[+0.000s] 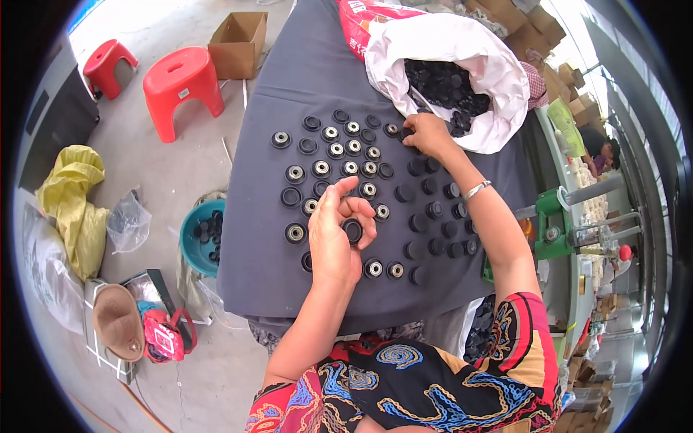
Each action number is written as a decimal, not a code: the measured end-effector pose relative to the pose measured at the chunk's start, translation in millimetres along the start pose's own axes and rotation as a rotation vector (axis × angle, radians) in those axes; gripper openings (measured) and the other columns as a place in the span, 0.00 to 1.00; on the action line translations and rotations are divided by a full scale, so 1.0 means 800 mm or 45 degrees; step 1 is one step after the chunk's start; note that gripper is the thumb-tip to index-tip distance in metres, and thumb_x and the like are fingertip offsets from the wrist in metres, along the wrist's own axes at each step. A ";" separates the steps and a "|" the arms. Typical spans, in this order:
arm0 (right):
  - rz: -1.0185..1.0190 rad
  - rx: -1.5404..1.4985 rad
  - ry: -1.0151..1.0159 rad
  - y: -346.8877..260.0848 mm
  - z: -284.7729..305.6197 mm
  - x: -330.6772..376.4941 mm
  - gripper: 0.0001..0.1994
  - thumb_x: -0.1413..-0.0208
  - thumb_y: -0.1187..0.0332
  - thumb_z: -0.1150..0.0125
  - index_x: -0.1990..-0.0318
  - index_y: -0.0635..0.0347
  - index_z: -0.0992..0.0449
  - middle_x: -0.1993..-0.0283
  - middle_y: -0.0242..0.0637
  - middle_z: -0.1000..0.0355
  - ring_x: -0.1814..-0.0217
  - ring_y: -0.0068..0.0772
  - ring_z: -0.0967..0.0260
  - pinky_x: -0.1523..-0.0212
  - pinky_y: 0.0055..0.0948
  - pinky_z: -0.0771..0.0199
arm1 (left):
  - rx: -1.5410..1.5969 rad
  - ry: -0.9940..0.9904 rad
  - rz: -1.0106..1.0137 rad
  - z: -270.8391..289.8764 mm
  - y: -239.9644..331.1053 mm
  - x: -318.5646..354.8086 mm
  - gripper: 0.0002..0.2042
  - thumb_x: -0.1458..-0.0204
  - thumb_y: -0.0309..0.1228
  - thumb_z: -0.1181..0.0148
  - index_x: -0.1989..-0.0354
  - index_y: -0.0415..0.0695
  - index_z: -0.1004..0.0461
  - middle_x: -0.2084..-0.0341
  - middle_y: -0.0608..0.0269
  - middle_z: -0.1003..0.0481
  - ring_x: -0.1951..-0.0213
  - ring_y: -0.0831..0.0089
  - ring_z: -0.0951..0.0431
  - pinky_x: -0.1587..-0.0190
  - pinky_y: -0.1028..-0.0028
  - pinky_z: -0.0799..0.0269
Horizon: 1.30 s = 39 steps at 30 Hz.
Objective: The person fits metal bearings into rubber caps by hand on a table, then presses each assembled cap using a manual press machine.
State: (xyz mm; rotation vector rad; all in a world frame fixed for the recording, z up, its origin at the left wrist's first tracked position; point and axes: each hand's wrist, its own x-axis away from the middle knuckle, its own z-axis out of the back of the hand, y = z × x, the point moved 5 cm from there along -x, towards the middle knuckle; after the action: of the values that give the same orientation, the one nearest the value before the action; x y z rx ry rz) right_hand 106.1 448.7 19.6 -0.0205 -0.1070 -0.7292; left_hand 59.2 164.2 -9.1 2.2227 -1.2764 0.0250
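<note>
My left hand [336, 234] is raised over the middle of the grey cloth-covered table [254, 187], its fingers curled around a black ring-shaped cap [351, 231]. My right hand [427, 135] reaches to the near edge of an open white sack [386, 54] of black caps [444, 83]. Its fingertips close on a black round cap [406, 134] at the table. Around my left hand stand several black rings, many holding a silver metal bearing [295, 173]. Several solid black caps [418, 222] are laid out to the right. My left hand hides some pieces below it.
Left of the table, a teal basin [189, 244] holds black parts. Red stools [173, 79] and a cardboard box [249, 47] stand on the floor beyond. A green hand press [552, 224] stands at the right edge. Another person [603, 151] is farther right.
</note>
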 end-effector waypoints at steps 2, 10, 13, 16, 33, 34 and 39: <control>-0.010 0.068 0.011 0.002 0.001 -0.006 0.20 0.62 0.65 0.28 0.57 0.57 0.21 0.58 0.44 0.23 0.53 0.44 0.26 0.52 0.39 0.30 | 0.045 -0.028 -0.018 0.000 -0.001 0.000 0.21 0.35 0.43 0.62 0.51 0.36 0.33 0.78 0.60 0.28 0.82 0.75 0.30 0.84 0.79 0.45; 0.293 0.134 0.430 -0.057 0.044 0.063 0.16 0.56 0.64 0.31 0.59 0.59 0.21 0.65 0.44 0.25 0.59 0.45 0.27 0.55 0.40 0.30 | 0.261 0.043 0.054 0.000 -0.005 -0.001 0.23 0.34 0.44 0.70 0.48 0.35 0.36 0.62 0.50 0.27 0.60 0.57 0.23 0.63 0.63 0.23; 0.673 -0.553 0.343 -0.142 0.076 0.141 0.15 0.55 0.70 0.33 0.58 0.62 0.23 0.69 0.39 0.27 0.62 0.40 0.27 0.62 0.33 0.27 | 0.342 0.131 0.011 -0.001 0.001 0.003 0.24 0.34 0.43 0.70 0.48 0.34 0.36 0.61 0.49 0.27 0.57 0.57 0.25 0.58 0.60 0.24; 0.976 -0.670 -0.032 -0.202 0.063 0.195 0.19 0.54 0.73 0.34 0.52 0.61 0.26 0.61 0.41 0.29 0.58 0.42 0.28 0.58 0.35 0.26 | 0.285 0.107 -0.035 0.006 0.002 0.000 0.23 0.34 0.42 0.69 0.47 0.33 0.37 0.56 0.48 0.28 0.55 0.60 0.26 0.50 0.63 0.28; 0.731 -0.825 0.312 -0.191 0.046 0.186 0.18 0.52 0.79 0.41 0.51 0.61 0.28 0.61 0.42 0.31 0.61 0.42 0.28 0.61 0.33 0.25 | 0.236 -0.126 -0.037 -0.004 -0.011 0.000 0.18 0.36 0.41 0.59 0.50 0.37 0.34 0.55 0.57 0.30 0.51 0.68 0.29 0.47 0.66 0.31; 0.738 -0.604 0.397 -0.195 0.047 0.190 0.18 0.53 0.78 0.41 0.51 0.62 0.28 0.60 0.42 0.32 0.61 0.42 0.28 0.61 0.33 0.25 | 0.191 -0.068 -0.027 -0.001 -0.012 -0.001 0.20 0.36 0.41 0.59 0.47 0.35 0.35 0.53 0.55 0.30 0.51 0.67 0.29 0.47 0.66 0.32; 0.809 -0.373 0.437 -0.199 0.053 0.195 0.18 0.54 0.75 0.39 0.52 0.63 0.28 0.57 0.43 0.32 0.62 0.44 0.28 0.61 0.35 0.24 | 0.092 -0.040 -0.093 -0.001 -0.004 0.003 0.22 0.36 0.39 0.58 0.41 0.33 0.38 0.50 0.55 0.31 0.50 0.69 0.28 0.48 0.70 0.32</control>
State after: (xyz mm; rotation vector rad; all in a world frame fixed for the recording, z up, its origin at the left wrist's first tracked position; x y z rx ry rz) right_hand 111.8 228.5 75.5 -0.1991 0.3251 -0.1005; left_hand 63.6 163.8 -9.0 2.3387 -1.2282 0.0085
